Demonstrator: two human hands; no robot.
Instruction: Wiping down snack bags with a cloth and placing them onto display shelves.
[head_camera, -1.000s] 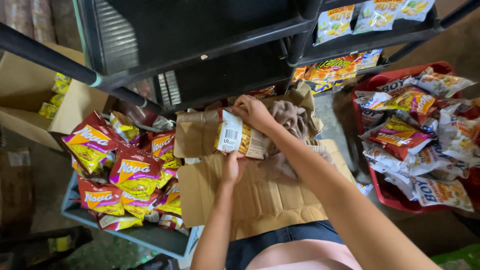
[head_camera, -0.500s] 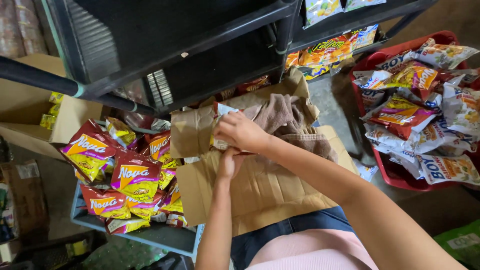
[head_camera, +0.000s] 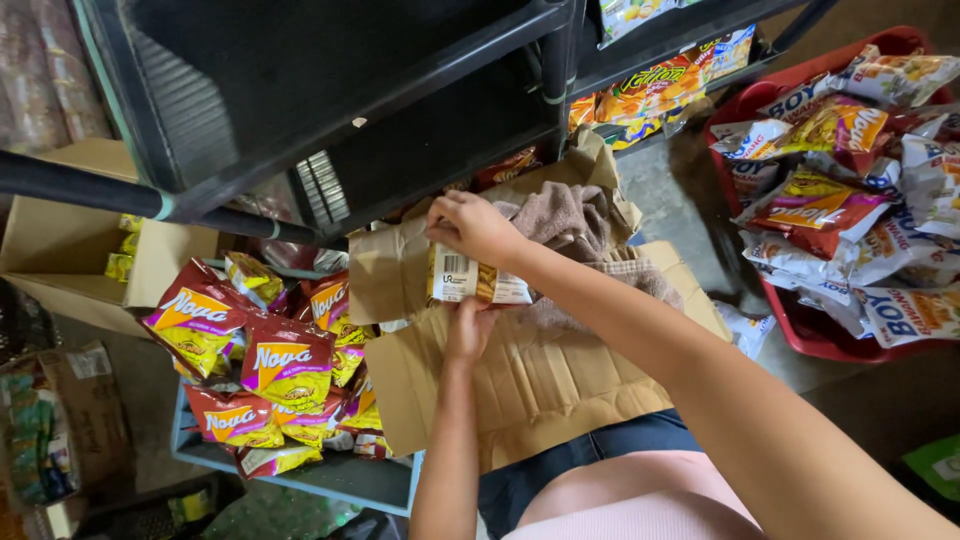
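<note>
Head view: the right hand (head_camera: 478, 226) pinches the top edge of a snack packet (head_camera: 476, 282) above the cardboard box (head_camera: 540, 385); the left hand (head_camera: 468, 328), fingers curled, supports it beneath. Likely light, crinkly, crushable; best held by its edges.

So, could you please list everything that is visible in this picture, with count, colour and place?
Snack pack: one, white label, held between both hands, centre.
Cardboard box: one, brown, opened on the lap.
Towel: one, brown, inside the box.
Red and yellow snack bags: many, in a blue crate, left.
Red basket: one, full of mixed snack bags, right.
Black shelf: one, above; orange bags on it.
Second cardboard box: one, far left.
Left hand: under the pack.
Right hand: on top of the pack.
</note>
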